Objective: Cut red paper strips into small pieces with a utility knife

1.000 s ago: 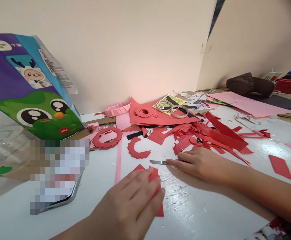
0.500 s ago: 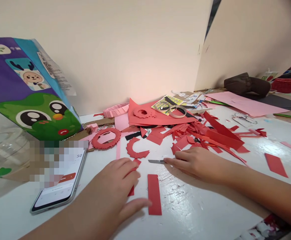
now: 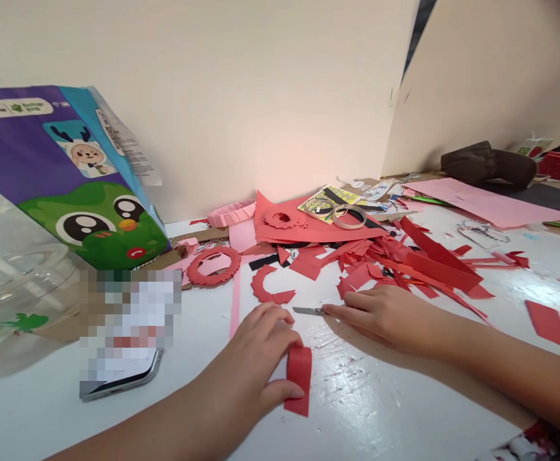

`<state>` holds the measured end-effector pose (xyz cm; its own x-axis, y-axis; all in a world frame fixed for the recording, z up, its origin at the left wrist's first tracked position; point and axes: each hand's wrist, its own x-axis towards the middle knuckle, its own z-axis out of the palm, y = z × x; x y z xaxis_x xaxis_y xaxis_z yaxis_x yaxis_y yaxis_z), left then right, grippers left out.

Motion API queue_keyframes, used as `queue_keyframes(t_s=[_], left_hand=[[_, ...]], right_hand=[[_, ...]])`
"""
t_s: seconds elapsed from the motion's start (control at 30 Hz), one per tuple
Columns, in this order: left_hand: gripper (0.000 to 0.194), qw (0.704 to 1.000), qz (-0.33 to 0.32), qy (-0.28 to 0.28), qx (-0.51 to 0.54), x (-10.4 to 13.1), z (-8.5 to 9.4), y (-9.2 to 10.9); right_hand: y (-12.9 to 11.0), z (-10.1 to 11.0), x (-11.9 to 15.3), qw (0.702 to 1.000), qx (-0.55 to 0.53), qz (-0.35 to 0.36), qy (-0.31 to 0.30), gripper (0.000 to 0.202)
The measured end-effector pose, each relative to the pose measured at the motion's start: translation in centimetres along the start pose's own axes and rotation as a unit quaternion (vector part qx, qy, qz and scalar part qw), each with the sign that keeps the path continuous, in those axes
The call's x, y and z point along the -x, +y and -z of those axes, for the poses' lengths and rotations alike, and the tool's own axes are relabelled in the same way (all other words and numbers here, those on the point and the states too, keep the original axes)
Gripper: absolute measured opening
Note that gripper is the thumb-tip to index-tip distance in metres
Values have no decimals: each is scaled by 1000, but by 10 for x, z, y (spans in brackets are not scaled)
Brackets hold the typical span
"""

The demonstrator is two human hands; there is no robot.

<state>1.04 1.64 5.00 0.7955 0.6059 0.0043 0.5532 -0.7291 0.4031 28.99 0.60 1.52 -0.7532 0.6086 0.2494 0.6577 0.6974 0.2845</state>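
Note:
Between the thumb and fingers of my left hand is a small red paper strip, its far end curling up off the table. My right hand rests on the table with its fingers closed on a craft knife, whose blade points left. Just behind the knife lies a red C-shaped paper piece with a notched edge. A red notched paper ring sits farther left.
Red paper scraps pile up behind my right hand, beside tape rolls. A phone, a clear plastic cup and a purple-green bag stand or lie at the left. Pink sheets lie back right.
My left hand has moved right and taken hold of the red strip, which now bends upward. The view has shifted slightly. My right hand still holds the knife.

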Motion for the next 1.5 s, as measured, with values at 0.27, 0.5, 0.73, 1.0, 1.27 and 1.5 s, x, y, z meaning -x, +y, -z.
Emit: queue_keyframes(t_s=[0.27, 0.5, 0.73, 1.0, 1.27, 1.5], left_hand=[[36, 998, 15, 4, 64, 6, 5, 8], [29, 989, 30, 25, 143, 3, 6, 10], [19, 988, 74, 72, 112, 2, 19, 15], [11, 973, 34, 137, 180, 5, 14, 7], [12, 982, -43, 14, 181, 3, -4, 1], [22, 979, -20, -44, 199, -2, 2, 1]], right_hand=[[-1, 1, -1, 1000, -5, 5, 5, 41], [-1, -2, -2, 1000, -7, 4, 0, 40], [-1, -1, -2, 1000, -4, 4, -1, 38], [-1, -2, -1, 1000, -5, -10, -9, 36], [-1, 1, -1, 1000, 0, -6, -8, 37], [0, 1, -1, 1000, -2, -5, -4, 36]])
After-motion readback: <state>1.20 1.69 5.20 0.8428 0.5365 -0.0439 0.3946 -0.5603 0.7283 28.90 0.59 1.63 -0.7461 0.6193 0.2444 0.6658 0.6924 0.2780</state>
